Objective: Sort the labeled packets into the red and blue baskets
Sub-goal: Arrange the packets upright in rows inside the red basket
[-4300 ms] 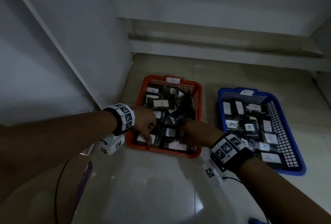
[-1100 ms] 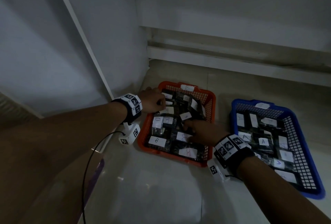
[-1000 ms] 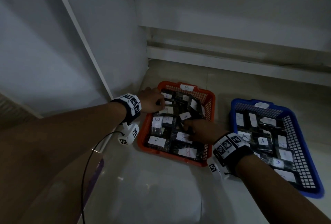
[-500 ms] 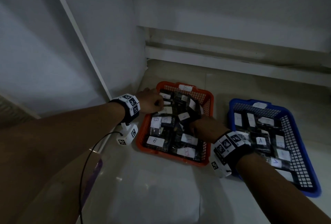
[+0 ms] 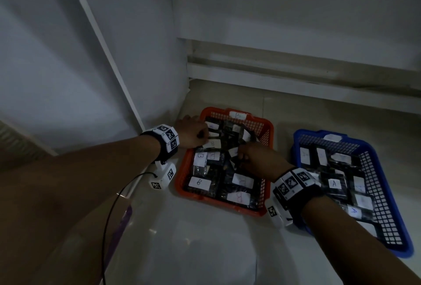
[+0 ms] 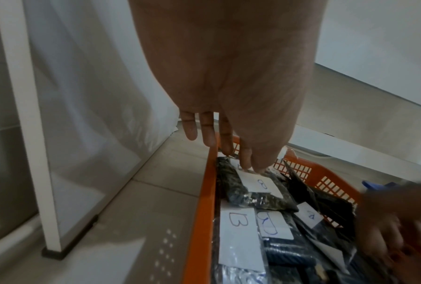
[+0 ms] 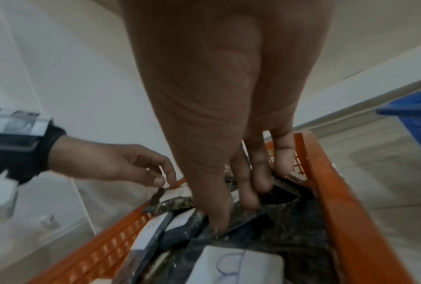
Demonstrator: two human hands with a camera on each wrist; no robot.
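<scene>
Kid: White floor (image 5: 205, 250), two baskets. Where are the packets (image 5: 200, 183)?

Helper: Under both hands, in the red basket (image 5: 182, 184). Left hand (image 5: 191, 133) pinches one far packet (image 6: 258, 184). Right hand (image 5: 257, 161) digs curled fingers (image 7: 250, 194) in, nearer the blue basket (image 5: 391, 214).

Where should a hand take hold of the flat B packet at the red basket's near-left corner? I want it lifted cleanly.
Pinch the B packet by its near edge from above, beside the red basket wall: it lies flat and uncovered.
</scene>
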